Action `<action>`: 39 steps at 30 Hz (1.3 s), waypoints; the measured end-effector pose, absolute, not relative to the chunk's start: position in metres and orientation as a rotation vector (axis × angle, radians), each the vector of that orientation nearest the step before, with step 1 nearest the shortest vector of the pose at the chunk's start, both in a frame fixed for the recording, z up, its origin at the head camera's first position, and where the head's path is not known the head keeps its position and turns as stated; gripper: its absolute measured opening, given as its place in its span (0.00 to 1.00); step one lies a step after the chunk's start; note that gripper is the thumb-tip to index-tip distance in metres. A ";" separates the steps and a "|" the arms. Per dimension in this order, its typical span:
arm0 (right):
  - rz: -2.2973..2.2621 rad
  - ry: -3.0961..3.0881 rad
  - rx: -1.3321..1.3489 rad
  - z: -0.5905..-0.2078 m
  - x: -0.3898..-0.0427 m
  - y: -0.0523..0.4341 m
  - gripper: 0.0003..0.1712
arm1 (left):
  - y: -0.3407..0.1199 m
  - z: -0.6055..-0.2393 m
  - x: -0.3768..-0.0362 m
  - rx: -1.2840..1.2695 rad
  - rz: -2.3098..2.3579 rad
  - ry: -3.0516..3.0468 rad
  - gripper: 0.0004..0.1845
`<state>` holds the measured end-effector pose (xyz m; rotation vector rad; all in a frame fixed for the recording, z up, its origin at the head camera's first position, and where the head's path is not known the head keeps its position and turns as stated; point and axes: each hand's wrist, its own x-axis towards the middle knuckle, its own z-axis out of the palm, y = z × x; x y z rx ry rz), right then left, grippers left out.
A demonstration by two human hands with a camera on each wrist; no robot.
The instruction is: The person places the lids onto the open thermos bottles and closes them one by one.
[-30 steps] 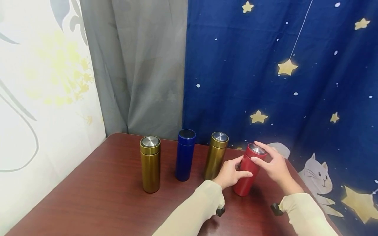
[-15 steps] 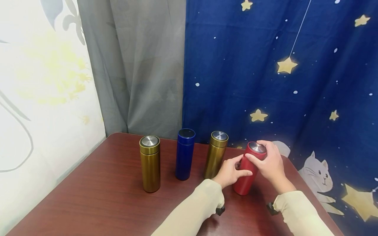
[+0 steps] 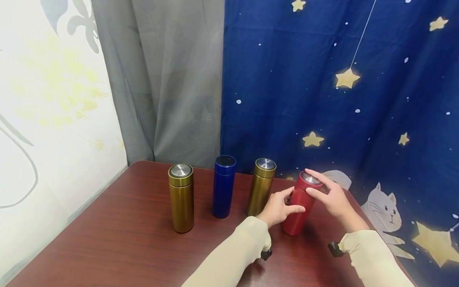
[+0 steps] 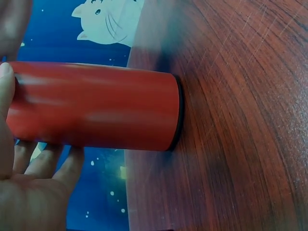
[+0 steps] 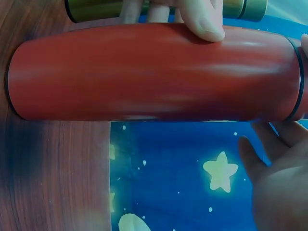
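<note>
Both hands grip the red flask (image 3: 299, 207): left hand (image 3: 279, 208) wraps its body, right hand (image 3: 331, 195) pinches its cap (image 3: 309, 180). Judged step: loosening the cap; next calls for turning it while the body stays steady on the bench (image 3: 125, 239).

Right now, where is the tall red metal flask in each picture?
Head: the tall red metal flask stands at the right end of the row.
Left wrist: it lies sideways across the upper left.
Right wrist: it spans the upper half.
Shared landmark: the reddish-brown wooden table under its base.
</note>
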<state>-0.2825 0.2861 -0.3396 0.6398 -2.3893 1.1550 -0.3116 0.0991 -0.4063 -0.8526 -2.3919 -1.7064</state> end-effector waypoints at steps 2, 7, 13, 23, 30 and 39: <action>1.095 -2.411 0.566 -0.339 -0.281 0.286 0.33 | 0.100 -0.406 -0.311 -0.851 -1.707 -2.393 0.35; 0.972 -2.399 0.471 -0.341 -0.280 0.284 0.33 | 0.101 -0.408 -0.311 -0.850 -1.705 -2.389 0.35; 0.865 -2.331 0.437 -0.343 -0.282 0.277 0.33 | 0.101 -0.408 -0.312 -0.854 -1.698 -2.385 0.35; 0.777 -2.295 0.321 -0.343 -0.285 0.265 0.34 | 0.101 -0.407 -0.310 -0.857 -1.696 -2.393 0.36; 0.946 -2.380 0.421 -0.342 -0.284 0.269 0.34 | 0.100 -0.407 -0.311 -0.872 -1.679 -2.392 0.35; 1.264 -2.414 0.674 -0.336 -0.284 0.286 0.33 | 0.099 -0.408 -0.311 -0.862 -1.692 -2.388 0.34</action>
